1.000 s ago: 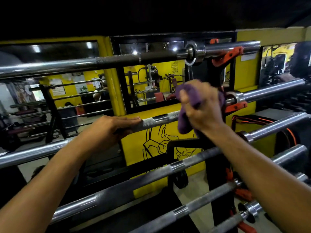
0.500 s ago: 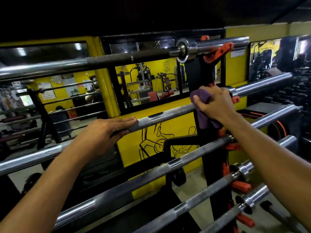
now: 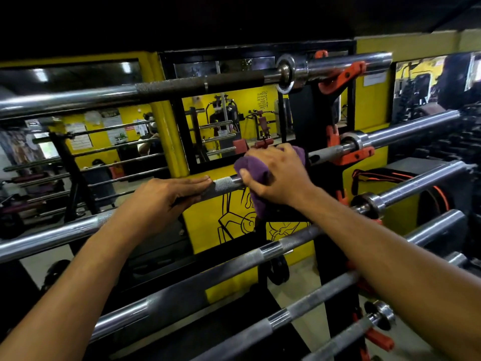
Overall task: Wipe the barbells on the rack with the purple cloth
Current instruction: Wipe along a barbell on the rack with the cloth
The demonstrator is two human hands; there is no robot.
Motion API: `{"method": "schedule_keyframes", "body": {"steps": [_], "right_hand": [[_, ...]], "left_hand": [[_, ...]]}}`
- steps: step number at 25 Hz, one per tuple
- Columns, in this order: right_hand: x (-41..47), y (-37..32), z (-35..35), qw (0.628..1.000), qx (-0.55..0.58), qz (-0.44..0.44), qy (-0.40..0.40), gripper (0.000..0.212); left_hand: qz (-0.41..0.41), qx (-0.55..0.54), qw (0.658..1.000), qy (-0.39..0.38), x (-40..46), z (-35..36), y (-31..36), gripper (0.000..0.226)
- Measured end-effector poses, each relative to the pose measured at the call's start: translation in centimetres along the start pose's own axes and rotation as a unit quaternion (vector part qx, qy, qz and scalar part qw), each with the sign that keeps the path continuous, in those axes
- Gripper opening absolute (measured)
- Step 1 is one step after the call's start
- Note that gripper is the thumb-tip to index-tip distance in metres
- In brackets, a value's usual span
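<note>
We see the right hand [image 3: 279, 175] clenched around the purple cloth [image 3: 253, 173], which is wrapped over the second barbell [image 3: 223, 184] from the top of the rack [image 3: 335, 256], a little to the one-o'clock side of the frame's centre; a loose tail of the cloth hangs below the bar toward six o'clock. The left hand [image 3: 166, 196] lies just beside it at nine o'clock, fingers straight and flat along the top of the same bar's knurled section, released rather than gripping, its fingertips close to the cloth but apart from it. At twelve o'clock we find the top barbell [image 3: 197, 87], resting in an orange hook [image 3: 341, 76]. Toward six o'clock three more bars run diagonally, the nearest being the third barbell [image 3: 260, 252], crossed by the right forearm. Behind the rack, at eleven o'clock, we see a mirror [image 3: 229, 121] set in a yellow wall [image 3: 372, 100], reflecting gym machines.
</note>
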State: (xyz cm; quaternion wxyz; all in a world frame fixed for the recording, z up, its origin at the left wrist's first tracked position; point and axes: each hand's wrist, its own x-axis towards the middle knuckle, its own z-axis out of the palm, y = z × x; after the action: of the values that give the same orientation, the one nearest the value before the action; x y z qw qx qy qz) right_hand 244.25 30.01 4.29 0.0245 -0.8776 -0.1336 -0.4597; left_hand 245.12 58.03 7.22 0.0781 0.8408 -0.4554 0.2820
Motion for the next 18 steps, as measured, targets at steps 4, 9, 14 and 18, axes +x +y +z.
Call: {"method": "schedule_keyframes", "body": {"steps": [4,9,14,18], "right_hand": [[-1.2,8.8,-1.9,0.989,0.03,0.143,0.006,0.062],[0.0,9.1,-3.0,0.962,-0.003,0.27,-0.033,0.048],[0.3,1.2,-0.6,0.986,0.059,0.157,0.0,0.04],[-1.1,-0.6,1.2,0.998,0.048,0.013,0.035,0.045]], "left_hand": [[0.0,-0.002,1.0,0.006,0.0,0.1,0.0,0.041],[-0.014,-0.019,1.0,0.001,0.3,0.3,-0.3,0.041],[-0.036,-0.022,0.999,0.02,0.2,0.1,0.5,0.042],[-0.052,-0.035,0.997,0.052,-0.1,0.1,1.3,0.043]]}}
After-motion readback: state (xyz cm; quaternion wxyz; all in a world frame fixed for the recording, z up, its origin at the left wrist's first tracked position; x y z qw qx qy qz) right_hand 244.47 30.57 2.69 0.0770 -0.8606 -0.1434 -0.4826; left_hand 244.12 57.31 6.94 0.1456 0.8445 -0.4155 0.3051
